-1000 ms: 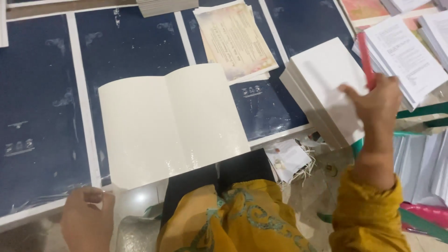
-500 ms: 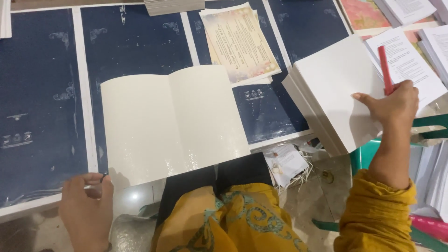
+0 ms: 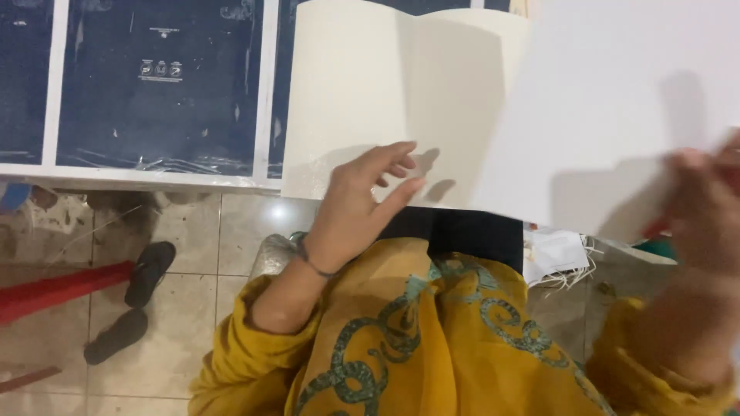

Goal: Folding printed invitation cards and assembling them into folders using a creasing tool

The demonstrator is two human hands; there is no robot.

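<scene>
The folded cream sheet is lying open on the surface, running from the middle of the view up toward twelve o'clock, its centre crease standing as a soft vertical shadow. The left hand is resting on the sheet's lower edge, just below centre, palm down with the fingers spread loosely and pointing toward two o'clock; they are pressing lightly on the paper and are closed around nothing. Over at three o'clock the right hand is coming through blurred, and it is gripping the lower corner of a large white sheet that is lifted and tilted, covering the upper right of the view and overlapping the right half of the cream sheet. Something small and red is showing beside those fingers, but it is too smeared to tell what it is. Dark blue printed sheets with white borders are lying flat side by side across the surface from nine to eleven o'clock, and the cream sheet is sitting partly on top of them. The person is wearing a mustard-yellow garment with teal looping patterns, filling the view at six o'clock. On the tiled floor at eight o'clock a pair of black sandals is lying, with a red strip just beside them. A crumpled bundle of white paper and threads is sitting near four o'clock, just beneath the lifted sheet.
</scene>
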